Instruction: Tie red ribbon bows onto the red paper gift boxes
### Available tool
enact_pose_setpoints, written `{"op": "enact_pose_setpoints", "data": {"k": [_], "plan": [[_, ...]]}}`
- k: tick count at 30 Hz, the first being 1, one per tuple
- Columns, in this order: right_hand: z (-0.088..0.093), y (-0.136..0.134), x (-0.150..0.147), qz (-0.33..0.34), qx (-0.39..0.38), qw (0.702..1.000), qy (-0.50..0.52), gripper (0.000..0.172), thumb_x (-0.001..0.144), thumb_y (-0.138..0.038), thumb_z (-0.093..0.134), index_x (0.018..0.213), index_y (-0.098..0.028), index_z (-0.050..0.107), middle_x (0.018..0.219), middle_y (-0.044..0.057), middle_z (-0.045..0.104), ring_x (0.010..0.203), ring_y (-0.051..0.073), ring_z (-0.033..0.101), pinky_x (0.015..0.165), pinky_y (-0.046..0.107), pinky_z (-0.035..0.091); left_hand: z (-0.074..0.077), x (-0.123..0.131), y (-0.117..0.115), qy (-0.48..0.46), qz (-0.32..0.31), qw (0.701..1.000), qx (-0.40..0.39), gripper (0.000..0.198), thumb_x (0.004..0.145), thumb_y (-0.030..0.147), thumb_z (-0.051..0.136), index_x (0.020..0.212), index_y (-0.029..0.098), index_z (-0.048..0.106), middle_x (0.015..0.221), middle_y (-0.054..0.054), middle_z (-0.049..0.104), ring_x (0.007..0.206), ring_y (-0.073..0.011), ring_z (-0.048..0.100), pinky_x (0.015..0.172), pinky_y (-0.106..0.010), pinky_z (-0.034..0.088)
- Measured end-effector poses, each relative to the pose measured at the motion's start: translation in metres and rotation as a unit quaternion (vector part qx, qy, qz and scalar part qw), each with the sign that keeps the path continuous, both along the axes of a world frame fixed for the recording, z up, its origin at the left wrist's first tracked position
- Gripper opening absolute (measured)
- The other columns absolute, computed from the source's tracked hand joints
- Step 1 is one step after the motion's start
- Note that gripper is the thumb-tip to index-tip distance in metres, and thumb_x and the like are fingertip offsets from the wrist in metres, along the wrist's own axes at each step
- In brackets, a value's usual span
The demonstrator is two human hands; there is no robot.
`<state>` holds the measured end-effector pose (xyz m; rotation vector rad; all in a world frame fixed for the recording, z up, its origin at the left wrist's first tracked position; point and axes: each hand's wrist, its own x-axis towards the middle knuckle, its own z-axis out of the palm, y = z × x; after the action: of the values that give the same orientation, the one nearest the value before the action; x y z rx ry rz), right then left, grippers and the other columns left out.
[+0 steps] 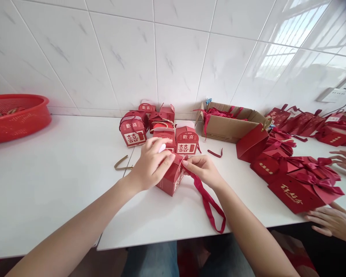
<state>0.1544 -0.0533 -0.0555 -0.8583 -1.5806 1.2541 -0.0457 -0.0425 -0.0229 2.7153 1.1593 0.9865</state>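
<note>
A red gift box [168, 182] with a peaked top stands on the white table between my hands. My left hand [153, 163] is bent over its upper left side, thumb near the top. A small white piece [162, 148] shows between those fingers; its kind is unclear. My right hand [203, 169] pinches a dark red ribbon [207, 204] at the box's right side. The ribbon's loop hangs down to the table near the front edge. Just behind stand several similar boxes, among them a red box with a white label [187, 143].
A cardboard box [226, 127] of red ribbons stands at the back, right of centre. Ribbon-tied red boxes [294, 194] fill the right side, near another person's hands [333, 221]. A red plastic basket [20, 123] is far left. Short straps [215, 154] lie loose.
</note>
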Motion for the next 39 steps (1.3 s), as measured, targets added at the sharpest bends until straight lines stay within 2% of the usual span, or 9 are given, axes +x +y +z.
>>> {"op": "enact_pose_setpoints", "data": {"k": [15, 19, 22, 25, 28, 31, 34, 37, 39], "plan": [[0.002, 0.003, 0.001, -0.011, 0.02, 1.0, 0.002, 0.035, 0.079, -0.047, 0.063, 0.062, -0.016, 0.064, 0.061, 0.0, 0.059, 0.055, 0.01, 0.046, 0.054, 0.025, 0.036, 0.01, 0.026, 0.004, -0.026, 0.011, 1.0, 0.011, 0.028, 0.087, 0.03, 0.049, 0.065, 0.02, 0.064, 0.103, -0.004, 0.066, 0.104, -0.0251, 0.05, 0.092, -0.045, 0.039], [-0.002, 0.01, 0.003, -0.141, 0.107, 0.981, -0.078, 0.037, 0.083, -0.048, 0.057, 0.064, -0.017, 0.062, 0.061, 0.001, 0.059, 0.057, 0.011, 0.05, 0.058, 0.026, 0.04, 0.015, 0.027, 0.009, -0.042, 0.005, 0.999, 0.02, 0.026, 0.086, 0.03, 0.049, 0.068, 0.02, 0.065, 0.098, -0.005, 0.068, 0.1, -0.0249, 0.052, 0.089, -0.045, 0.043], [-0.003, 0.013, 0.004, -0.191, 0.161, 0.967, -0.046, 0.026, 0.086, -0.044, 0.054, 0.089, -0.02, 0.065, 0.088, 0.004, 0.067, 0.08, 0.015, 0.06, 0.073, 0.028, 0.046, 0.032, 0.023, 0.009, -0.086, 0.009, 0.996, 0.011, 0.024, 0.086, 0.033, 0.051, 0.069, 0.023, 0.065, 0.096, -0.004, 0.068, 0.102, -0.0249, 0.054, 0.091, -0.046, 0.044], [-0.001, 0.011, 0.004, -0.123, 0.168, 0.978, 0.011, 0.031, 0.086, -0.039, 0.058, 0.113, -0.025, 0.059, 0.118, 0.005, 0.062, 0.106, 0.018, 0.057, 0.09, 0.032, 0.045, 0.056, 0.018, 0.008, -0.167, 0.027, 0.984, -0.053, 0.024, 0.086, 0.042, 0.05, 0.075, 0.028, 0.066, 0.101, 0.0, 0.067, 0.101, -0.0251, 0.057, 0.092, -0.047, 0.047], [-0.001, 0.007, 0.004, -0.095, 0.156, 0.983, 0.026, 0.027, 0.081, -0.037, 0.065, 0.105, -0.025, 0.064, 0.095, 0.003, 0.067, 0.09, 0.017, 0.062, 0.086, 0.033, 0.047, 0.078, 0.012, 0.008, -0.265, 0.045, 0.956, -0.121, 0.024, 0.083, 0.054, 0.052, 0.084, 0.036, 0.067, 0.098, 0.004, 0.069, 0.095, -0.0267, 0.059, 0.089, -0.048, 0.049], [-0.003, 0.005, 0.006, -0.105, 0.13, 0.984, 0.057, 0.023, 0.083, -0.044, 0.061, 0.094, -0.024, 0.066, 0.064, -0.002, 0.061, 0.064, 0.014, 0.058, 0.073, 0.032, 0.049, 0.089, 0.007, 0.01, -0.333, 0.029, 0.931, -0.147, 0.024, 0.08, 0.059, 0.052, 0.09, 0.043, 0.066, 0.091, 0.006, 0.07, 0.097, -0.0294, 0.058, 0.087, -0.05, 0.05], [-0.005, 0.007, 0.008, -0.128, 0.13, 0.978, 0.104, 0.03, 0.087, -0.05, 0.053, 0.09, -0.024, 0.067, 0.064, -0.001, 0.06, 0.065, 0.015, 0.058, 0.075, 0.033, 0.049, 0.084, 0.007, 0.011, -0.327, -0.012, 0.929, -0.171, 0.029, 0.082, 0.058, 0.051, 0.096, 0.038, 0.067, 0.089, 0.003, 0.069, 0.094, -0.0286, 0.059, 0.087, -0.051, 0.05], [-0.005, 0.01, 0.01, -0.127, 0.123, 0.974, 0.14, 0.034, 0.086, -0.053, 0.052, 0.1, -0.027, 0.068, 0.093, 0.004, 0.067, 0.089, 0.018, 0.061, 0.082, 0.034, 0.048, 0.064, 0.013, 0.011, -0.214, -0.044, 0.958, -0.187, 0.029, 0.087, 0.049, 0.05, 0.092, 0.027, 0.068, 0.1, -0.002, 0.067, 0.092, -0.0244, 0.059, 0.084, -0.046, 0.051], [-0.003, 0.011, 0.01, -0.09, 0.104, 0.98, 0.143, 0.037, 0.086, -0.054, 0.051, 0.107, -0.029, 0.067, 0.111, 0.004, 0.065, 0.104, 0.02, 0.058, 0.088, 0.035, 0.047, 0.047, 0.019, 0.01, -0.13, -0.052, 0.979, -0.145, 0.027, 0.088, 0.042, 0.05, 0.082, 0.023, 0.068, 0.11, -0.004, 0.062, 0.106, -0.0243, 0.054, 0.089, -0.043, 0.048]]}}
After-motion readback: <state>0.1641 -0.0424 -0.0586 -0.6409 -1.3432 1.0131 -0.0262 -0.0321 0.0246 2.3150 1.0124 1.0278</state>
